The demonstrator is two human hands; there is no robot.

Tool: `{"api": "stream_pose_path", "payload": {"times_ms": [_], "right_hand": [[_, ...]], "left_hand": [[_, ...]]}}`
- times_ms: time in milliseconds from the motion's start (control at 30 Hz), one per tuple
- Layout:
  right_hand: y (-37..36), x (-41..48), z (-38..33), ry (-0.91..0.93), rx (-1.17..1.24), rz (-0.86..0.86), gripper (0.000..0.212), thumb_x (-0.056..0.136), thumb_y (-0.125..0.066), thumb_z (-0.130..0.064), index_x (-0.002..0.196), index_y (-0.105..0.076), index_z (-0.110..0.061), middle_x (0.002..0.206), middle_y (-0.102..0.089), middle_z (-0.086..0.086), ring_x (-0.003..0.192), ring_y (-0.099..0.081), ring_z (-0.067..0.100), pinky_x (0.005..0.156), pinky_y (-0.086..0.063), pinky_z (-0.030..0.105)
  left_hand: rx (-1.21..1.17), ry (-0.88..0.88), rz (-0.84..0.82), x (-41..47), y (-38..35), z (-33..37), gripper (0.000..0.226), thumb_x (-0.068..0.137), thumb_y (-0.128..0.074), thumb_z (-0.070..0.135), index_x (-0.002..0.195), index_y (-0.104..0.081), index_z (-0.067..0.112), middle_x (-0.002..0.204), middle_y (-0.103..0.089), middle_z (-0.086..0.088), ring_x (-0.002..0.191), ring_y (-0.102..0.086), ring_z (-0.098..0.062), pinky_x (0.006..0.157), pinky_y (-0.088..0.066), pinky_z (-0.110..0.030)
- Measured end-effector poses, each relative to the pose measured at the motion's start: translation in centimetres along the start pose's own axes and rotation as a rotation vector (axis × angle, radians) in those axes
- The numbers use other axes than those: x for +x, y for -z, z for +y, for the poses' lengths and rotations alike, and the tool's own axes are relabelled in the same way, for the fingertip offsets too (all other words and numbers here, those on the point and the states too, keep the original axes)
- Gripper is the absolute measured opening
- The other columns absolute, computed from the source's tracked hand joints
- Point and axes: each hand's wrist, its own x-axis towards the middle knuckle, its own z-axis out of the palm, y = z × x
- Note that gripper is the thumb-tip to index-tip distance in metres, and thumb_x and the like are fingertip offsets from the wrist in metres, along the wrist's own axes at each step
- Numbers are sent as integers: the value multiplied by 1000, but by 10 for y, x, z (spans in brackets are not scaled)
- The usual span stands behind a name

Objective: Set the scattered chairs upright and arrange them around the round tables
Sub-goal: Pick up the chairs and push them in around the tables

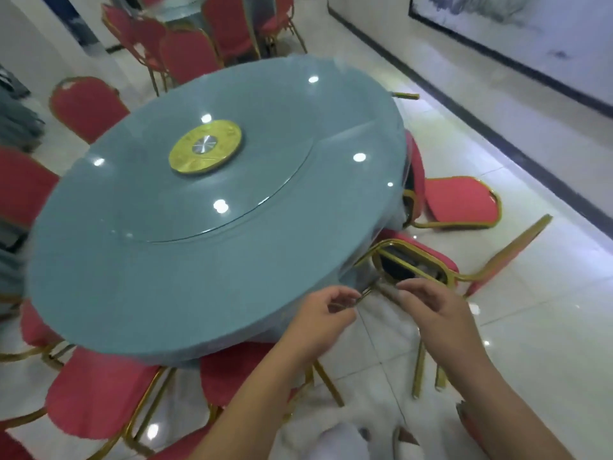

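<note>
Left hand [326, 310] makes a narrow grip at the near right edge of the tabletop [166, 277]. Its thumb and fingers seem to pinch a thin gold leg of the fallen chair [428, 252], but the picture is blurry there. Just to the right of it, the right hand [431, 310] has a wide grip. Its fingers are nearly straight above the chair's frame and hold nothing.

The fallen chair lies on the floor just past both hands, right beside the tabletop. Its seat bottom faces the person. Its long way runs from the tabletop out to the right, with the red back farthest out. The right hand is nearer that back, so I think it should lift there. Farther along the right side of the tabletop, another tipped chair [461, 200] lies on the floor.
</note>
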Motion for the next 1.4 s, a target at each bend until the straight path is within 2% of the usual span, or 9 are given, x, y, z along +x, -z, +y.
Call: {"api": "stream_pose_path", "payload": {"times_ms": [200, 367, 600, 800, 900, 1000, 1100, 1233, 1400], "right_hand": [[77, 6, 23, -144, -5, 227, 14, 92, -66, -21, 93, -74, -32, 90, -72, -15, 85, -65, 3, 72, -47, 22], [146, 4, 32, -224, -101, 409, 14, 95, -63, -23, 93, -73, -33, 98, -72, -10, 95, -67, 16, 88, -54, 39], [181, 6, 46, -293, -78, 529, 15, 95, -62, -27, 94, -74, -35, 90, -73, -16, 88, -69, 8, 88, -56, 40], [194, 10, 51, -315, -55, 475, 16, 92, -66, -26, 94, -73, -41, 97, -71, -24, 89, -66, -4, 83, -52, 29], [216, 16, 52, -314, -70, 479, 20, 91, -66, -26, 94, -73, -45, 99, -71, -24, 92, -66, -2, 83, -52, 29], [242, 33, 56, -318, -65, 478, 20, 90, -67, -25, 94, -73, -44, 100, -72, -22, 92, -66, -3, 84, -51, 29], [265, 64, 64, -329, -64, 439, 17, 90, -67, -24, 94, -74, -38, 97, -72, -23, 90, -66, -5, 85, -52, 29], [295, 126, 79, -296, -164, 291, 16, 90, -64, -29, 97, -70, -42, 100, -69, -25, 90, -61, -10, 72, -49, 16], [373, 211, 110, -293, -111, 168, 18, 90, -64, -28, 104, -69, -39, 107, -67, -20, 97, -63, 0, 83, -58, 39]], "left_hand": [[17, -31, -197, 62, -64, 25, 23, 89, -66, 22, 101, -70, 41, 103, -70, 18, 95, -65, 2, 73, -49, -15], [-40, -36, -322, 102, -93, 36, 23, 91, -65, 25, 107, -68, 41, 102, -69, 21, 97, -63, 2, 79, -50, -20], [-6, 13, -368, 127, -125, 41, 21, 92, -64, 23, 105, -67, 39, 103, -68, 16, 99, -62, -2, 76, -49, -20], [-1, 32, -424, 160, -160, 66, 23, 91, -64, 20, 109, -68, 35, 104, -68, 14, 101, -63, -4, 75, -50, -19], [-25, 29, -457, 173, -185, 79, 24, 92, -64, 18, 113, -68, 30, 109, -68, 8, 106, -63, -11, 93, -54, -37], [-14, 32, -468, 185, -213, 93, 22, 91, -64, 15, 110, -70, 26, 110, -68, 3, 106, -64, -18, 98, -52, -46], [-18, 37, -457, 200, -237, 105, 23, 92, -63, 14, 110, -70, 25, 111, -68, 3, 107, -63, -18, 98, -52, -45], [-16, 62, -392, 229, -268, 118, 23, 91, -63, 15, 110, -70, 26, 109, -70, 6, 106, -64, -13, 95, -53, -38], [-4, 158, -278, 284, -347, 154, 23, 90, -63, 15, 107, -70, 29, 108, -70, 4, 103, -64, -15, 92, -54, -39]]}}
